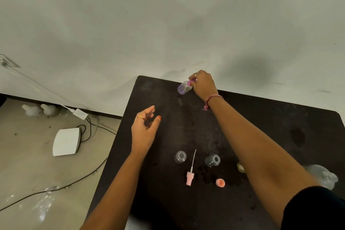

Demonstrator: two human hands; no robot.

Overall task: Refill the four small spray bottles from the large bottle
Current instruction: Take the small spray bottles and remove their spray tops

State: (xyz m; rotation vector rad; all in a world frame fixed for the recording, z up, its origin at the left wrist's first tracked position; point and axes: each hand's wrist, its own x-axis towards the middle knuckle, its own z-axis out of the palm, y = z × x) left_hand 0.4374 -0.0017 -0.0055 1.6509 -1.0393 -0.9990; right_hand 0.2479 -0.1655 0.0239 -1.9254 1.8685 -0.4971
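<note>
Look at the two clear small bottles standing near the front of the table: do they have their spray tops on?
No. Both clear bottles stand with open necks, and a pink spray top lies loose on the table between them.

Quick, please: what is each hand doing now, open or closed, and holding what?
Left hand: open, fingers relaxed, holds nothing, above the table.
Right hand: grips the purple-capped small spray bottle by its top.
</note>
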